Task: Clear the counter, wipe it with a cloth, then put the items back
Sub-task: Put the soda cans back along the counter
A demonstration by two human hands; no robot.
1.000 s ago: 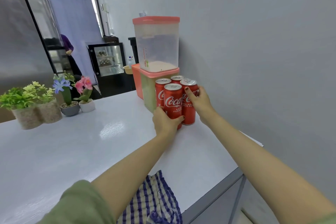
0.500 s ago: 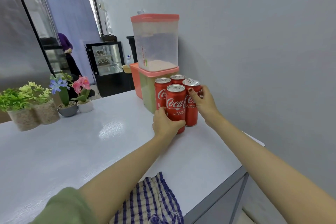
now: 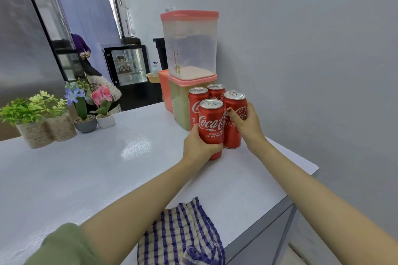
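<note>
Fingers (image 3: pixel 215 146) of left hand (image 3: pixel 199 146) grip front can (image 3: pixel 210 122), mostly hidden; right hand (image 3: pixel 249 123) grips right can (image 3: pixel 231 135).

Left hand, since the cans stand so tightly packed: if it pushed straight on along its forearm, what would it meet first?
The front can, which the left hand holds. Behind that, probably the right can, gripped by the right hand, or the rear cans; depth is unclear.

Red cans (image 3: pixel 210 127), blue-checked cloth (image 3: pixel 181 234), white counter (image 3: pixel 75 174)
</note>
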